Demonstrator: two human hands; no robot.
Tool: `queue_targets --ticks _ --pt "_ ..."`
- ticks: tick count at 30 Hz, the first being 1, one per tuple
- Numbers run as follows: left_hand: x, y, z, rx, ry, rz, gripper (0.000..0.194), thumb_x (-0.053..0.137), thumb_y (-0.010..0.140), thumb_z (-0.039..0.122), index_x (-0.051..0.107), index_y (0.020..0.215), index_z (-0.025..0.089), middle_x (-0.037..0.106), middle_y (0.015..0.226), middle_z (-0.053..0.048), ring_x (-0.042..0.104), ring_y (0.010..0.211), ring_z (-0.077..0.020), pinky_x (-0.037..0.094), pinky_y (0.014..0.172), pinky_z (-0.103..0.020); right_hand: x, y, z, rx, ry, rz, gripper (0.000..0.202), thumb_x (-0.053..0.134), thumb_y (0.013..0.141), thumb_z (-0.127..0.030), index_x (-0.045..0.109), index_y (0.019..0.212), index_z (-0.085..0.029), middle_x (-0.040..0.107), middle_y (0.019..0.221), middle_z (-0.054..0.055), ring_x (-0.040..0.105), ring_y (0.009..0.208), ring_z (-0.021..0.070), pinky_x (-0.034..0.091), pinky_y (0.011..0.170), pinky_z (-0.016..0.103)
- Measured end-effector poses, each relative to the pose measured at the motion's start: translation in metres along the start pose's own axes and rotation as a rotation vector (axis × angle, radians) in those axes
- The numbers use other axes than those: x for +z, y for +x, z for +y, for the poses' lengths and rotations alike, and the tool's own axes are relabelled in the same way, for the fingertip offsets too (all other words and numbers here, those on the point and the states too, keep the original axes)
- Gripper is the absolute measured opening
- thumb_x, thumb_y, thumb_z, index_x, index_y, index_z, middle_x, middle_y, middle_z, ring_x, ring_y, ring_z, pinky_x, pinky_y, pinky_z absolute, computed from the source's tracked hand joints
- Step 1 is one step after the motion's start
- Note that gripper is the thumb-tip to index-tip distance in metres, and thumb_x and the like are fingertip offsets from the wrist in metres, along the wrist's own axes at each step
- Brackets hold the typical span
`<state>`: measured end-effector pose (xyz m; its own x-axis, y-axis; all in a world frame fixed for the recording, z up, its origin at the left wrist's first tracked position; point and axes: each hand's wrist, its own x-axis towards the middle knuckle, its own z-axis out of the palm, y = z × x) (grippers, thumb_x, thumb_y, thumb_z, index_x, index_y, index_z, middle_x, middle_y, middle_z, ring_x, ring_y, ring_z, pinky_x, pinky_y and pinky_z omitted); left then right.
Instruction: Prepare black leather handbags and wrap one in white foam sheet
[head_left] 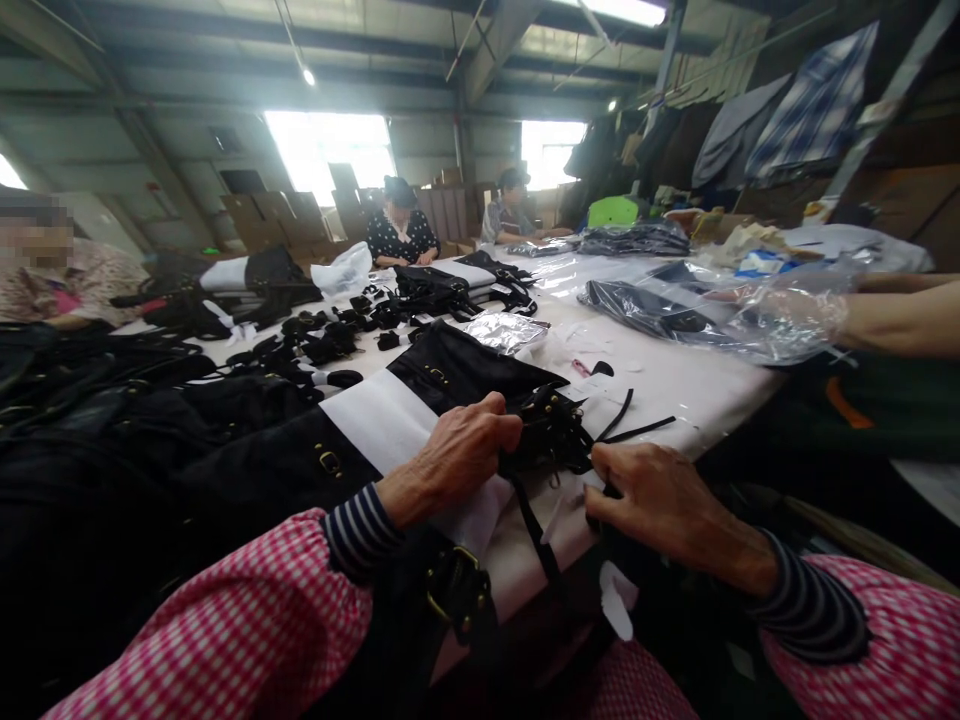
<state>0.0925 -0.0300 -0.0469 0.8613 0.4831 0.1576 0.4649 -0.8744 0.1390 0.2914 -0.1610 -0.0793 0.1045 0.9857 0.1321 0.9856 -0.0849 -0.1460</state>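
My left hand [457, 448] is closed on a bunch of black straps with metal fittings [559, 425] at the table's near edge. To its right, my right hand [660, 500] has its thumb and fingers closed on a black strap from the same bunch. Under and behind my left hand lies a black bag [450, 375] with small brass-coloured buckles, and a white paper band [379, 410] crosses it. A strap with a brass buckle [457, 590] hangs off the near edge. Fingers partly hide what each hand grips.
Dark bags [97, 400] are heaped on the left. Black strap pieces [330, 335] and a clear plastic bag [506, 330] lie on the white table [705, 385]. At right, another person's arm [892, 310] reaches into plastic-wrapped dark goods [637, 305]. Other people sit around the table.
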Motion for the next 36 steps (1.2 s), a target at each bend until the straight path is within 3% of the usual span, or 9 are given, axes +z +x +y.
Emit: queue_targets --ticks 4,8,10,12,17,24,29,33,36 --pt "0.007 0.001 -0.004 -0.023 -0.063 0.029 0.036 0.044 0.085 0.004 0.070 0.103 0.021 0.056 0.097 -0.003 0.059 0.082 -0.0160 0.040 0.071 -0.030 -0.001 0.009 -0.009 -0.038 0.099 -0.005 0.020 0.057 0.081 -0.033 0.050 0.069 -0.020 0.054 0.063 -0.001 0.045 0.061 0.0148 0.020 0.060 0.030" --pt "0.010 0.000 -0.012 -0.119 0.022 0.047 0.039 0.042 0.086 0.004 0.072 0.104 0.021 0.057 0.096 -0.004 0.060 0.078 -0.0164 0.039 0.067 -0.031 -0.007 0.009 0.008 -0.014 0.410 -0.219 0.023 0.060 0.075 -0.032 0.046 0.062 -0.020 0.044 0.060 -0.003 0.039 0.058 0.0122 0.021 0.055 0.028" --pt "0.010 0.000 -0.016 -0.155 0.035 0.056 0.038 0.045 0.087 0.006 0.072 0.106 0.024 0.059 0.098 -0.004 0.061 0.079 -0.0166 0.039 0.066 -0.030 -0.011 0.004 0.022 0.011 0.625 -0.348 0.025 0.061 0.076 -0.037 0.048 0.063 -0.020 0.040 0.059 -0.005 0.036 0.056 0.0111 0.022 0.052 0.027" --pt "0.011 0.000 -0.017 -0.167 0.032 0.054 0.037 0.047 0.088 0.009 0.073 0.107 0.026 0.060 0.100 -0.002 0.062 0.080 -0.0166 0.038 0.064 -0.030 -0.014 -0.002 0.032 0.044 0.758 -0.399 0.029 0.061 0.077 -0.043 0.049 0.064 -0.019 0.038 0.058 -0.006 0.032 0.056 0.0103 0.021 0.051 0.026" --pt "0.015 0.001 -0.017 -0.118 -0.045 0.025 0.032 0.050 0.090 0.013 0.072 0.109 0.027 0.062 0.103 -0.002 0.065 0.091 -0.0177 0.042 0.071 -0.028 -0.015 -0.007 0.026 0.064 0.806 -0.306 0.031 0.064 0.078 -0.042 0.047 0.066 -0.020 0.034 0.060 -0.007 0.028 0.056 0.0091 0.019 0.049 0.024" --pt "0.014 -0.002 -0.022 -0.055 -0.191 0.018 0.025 0.059 0.094 0.028 0.071 0.115 0.026 0.063 0.113 -0.002 0.062 0.105 -0.0199 0.045 0.093 -0.031 -0.017 0.013 0.020 -0.016 0.841 -0.175 0.031 0.063 0.085 -0.043 0.053 0.070 -0.018 0.044 0.060 -0.004 0.038 0.056 0.0100 0.026 0.050 0.024" --pt "0.014 0.002 -0.021 -0.014 -0.235 -0.017 0.024 0.063 0.094 0.039 0.074 0.113 0.030 0.062 0.108 -0.002 0.056 0.102 -0.0200 0.043 0.087 -0.030 -0.021 0.026 0.006 -0.051 0.907 -0.182 0.030 0.066 0.083 -0.042 0.054 0.071 -0.018 0.044 0.060 -0.005 0.040 0.055 0.0095 0.028 0.049 0.023" --pt "0.016 0.005 -0.022 0.001 -0.285 -0.060 0.019 0.062 0.095 0.037 0.077 0.098 0.026 0.062 0.103 -0.001 0.056 0.099 -0.0183 0.040 0.084 -0.028 -0.030 0.028 -0.001 -0.042 0.975 -0.218 0.029 0.067 0.083 -0.041 0.055 0.071 -0.018 0.046 0.063 -0.004 0.043 0.057 0.0103 0.032 0.051 0.023" --pt "0.018 0.002 -0.024 -0.033 -0.308 -0.050 0.020 0.059 0.097 0.033 0.076 0.092 0.022 0.062 0.100 -0.001 0.058 0.091 -0.0154 0.040 0.081 -0.027 -0.039 0.024 0.008 -0.005 1.015 -0.181 0.030 0.069 0.083 -0.043 0.057 0.073 -0.018 0.050 0.067 -0.003 0.047 0.061 0.0114 0.036 0.054 0.023"
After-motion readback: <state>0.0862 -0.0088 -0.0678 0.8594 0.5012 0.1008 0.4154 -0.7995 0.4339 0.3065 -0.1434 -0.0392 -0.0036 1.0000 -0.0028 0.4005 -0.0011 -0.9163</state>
